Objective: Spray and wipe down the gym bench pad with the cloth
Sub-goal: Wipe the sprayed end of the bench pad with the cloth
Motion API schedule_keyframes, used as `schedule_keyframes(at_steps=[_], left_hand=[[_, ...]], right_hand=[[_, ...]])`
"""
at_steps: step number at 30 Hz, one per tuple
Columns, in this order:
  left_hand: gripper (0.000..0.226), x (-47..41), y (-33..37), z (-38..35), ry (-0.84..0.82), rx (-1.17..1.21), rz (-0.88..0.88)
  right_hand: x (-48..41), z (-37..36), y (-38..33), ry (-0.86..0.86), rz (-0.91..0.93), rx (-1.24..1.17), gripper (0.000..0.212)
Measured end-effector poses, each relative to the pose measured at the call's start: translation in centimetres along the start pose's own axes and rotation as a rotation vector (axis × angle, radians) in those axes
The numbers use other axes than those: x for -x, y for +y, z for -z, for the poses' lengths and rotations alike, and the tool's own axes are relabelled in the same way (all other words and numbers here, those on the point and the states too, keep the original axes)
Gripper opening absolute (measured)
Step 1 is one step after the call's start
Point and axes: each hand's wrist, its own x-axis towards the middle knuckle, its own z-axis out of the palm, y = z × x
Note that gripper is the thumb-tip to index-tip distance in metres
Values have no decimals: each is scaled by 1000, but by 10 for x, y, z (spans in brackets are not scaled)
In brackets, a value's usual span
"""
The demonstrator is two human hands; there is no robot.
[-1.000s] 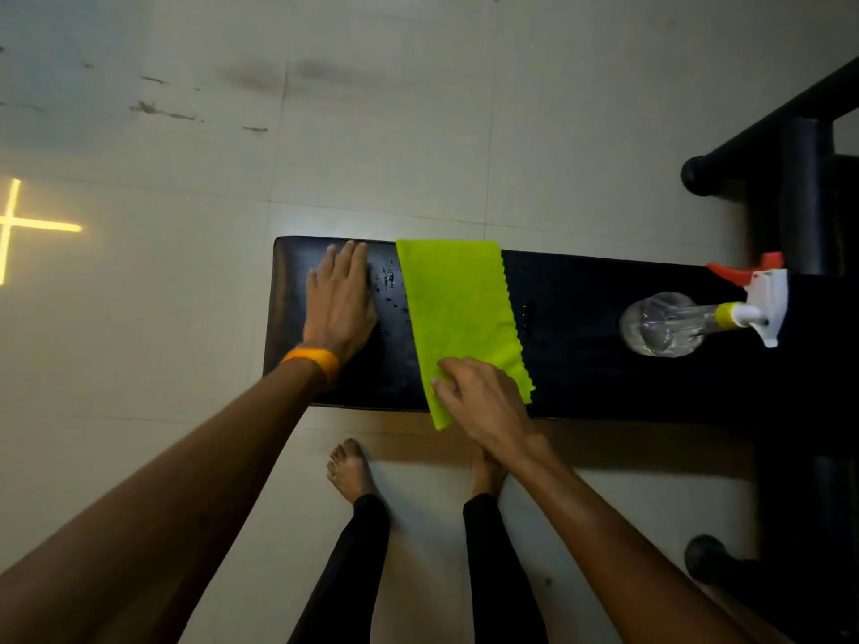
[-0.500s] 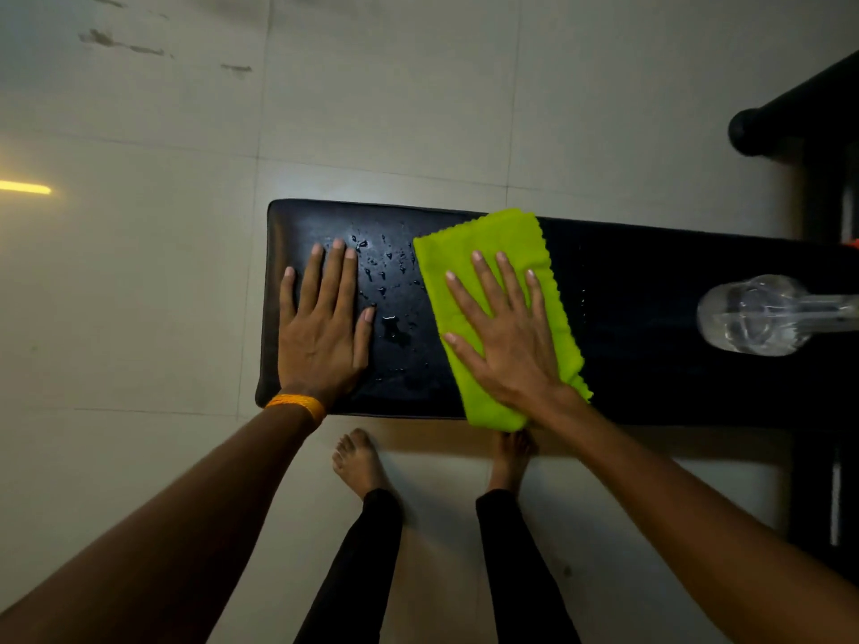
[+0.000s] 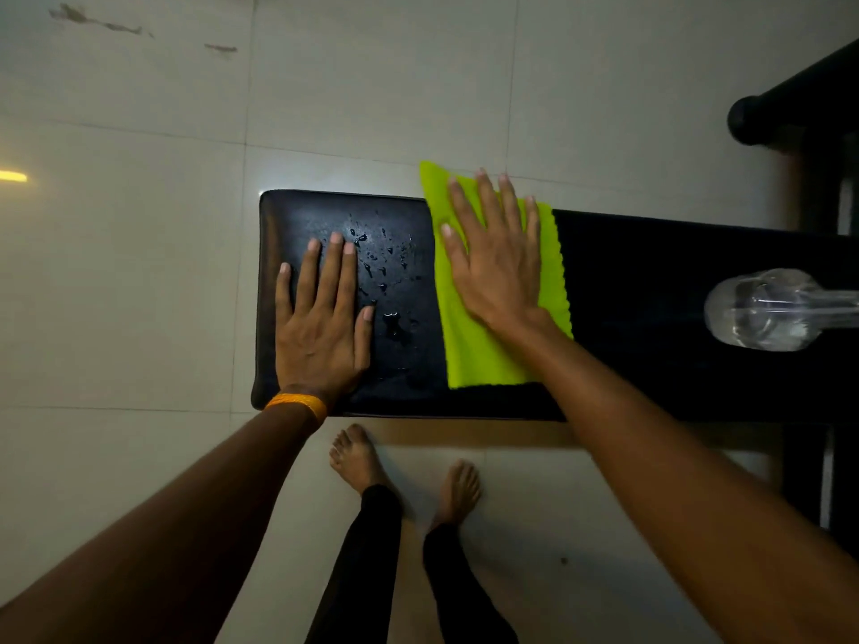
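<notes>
left hand (image 3: 325, 318): we see it flat on the left end of the pad (image 3: 650, 295), fingers straight, slightly spread, gripping nothing.
wristband (image 3: 297, 404): orange, at the pad's near edge.
pad: black, running from left of centre off the frame's right edge, above the pale floor (image 3: 139, 271).
droplets (image 3: 386, 271): wet beads on the pad between our hands.
feet (image 3: 358, 457): bare, lower centre, on the floor.
cloth (image 3: 479, 360): lime green, spread on the pad at centre; its far corner overhangs the pad's upper edge.
right hand (image 3: 497, 271): palm down on the cloth, fingers straight and spread, pressing it flat.
bottle (image 3: 767, 311): clear, lying sideways on the pad at the right edge, well apart from the cloth.
</notes>
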Motion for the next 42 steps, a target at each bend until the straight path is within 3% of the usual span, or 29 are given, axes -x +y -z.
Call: schedule_keyframes(at_steps=[2,4,6,8,12,14,15,18,21,23,25,26,29,32,34,38,42], left_hand=[[69,1,-1,-1,6,4,0],[69,2,-1,-1,22,-5,-1],[68,1,-1,-1,23,1,-1],[68,1,-1,-1,20,2,1],[69,1,-2,-1,19,-10,2],[69,1,-1,-2,18,-10,2],[69,0,-1,-2,15,-10,3],[69,1,-1,-2,21,-15,4],[69,1,-1,-3,26,-15,-3],[69,0,-2,-3,23,-22,-1],[69,1,-2,-3,16,-19,3],[69,1,-2,-2,20,-20,2],[68,0,-1,-3,40,-10,-3],[68,1,-1,-3,52,1,-2],[68,1,-2,-4,53,-5,-8],[68,1,-2,-3,54,6,-7],[68,1,-1,-2,62,10,-14]], right_hand=[[12,-5,-30,41,-98,-16,57],[48,-11,-51,-7,88,1,57],[70,-13,-29,-44,297,12,57],[65,-12,16,-28,328,37,58],[68,-7,74,80,-142,8,58],[90,-12,40,121,-337,-6,60],[103,-16,17,102,-332,-13,60],[119,-22,-14,7,-53,12,60],[81,-14,29,5,126,27,59],[53,-10,42,85,-98,8,59],[47,-12,12,167,-378,-38,59],[53,-15,-13,171,-418,-56,59],[90,-22,-67,37,-146,-47,59],[73,-17,-39,-3,72,-28,58],[37,-14,-14,54,17,-18,57],[42,-17,-39,158,-334,-88,58],[122,-24,-62,14,-61,-28,60]])
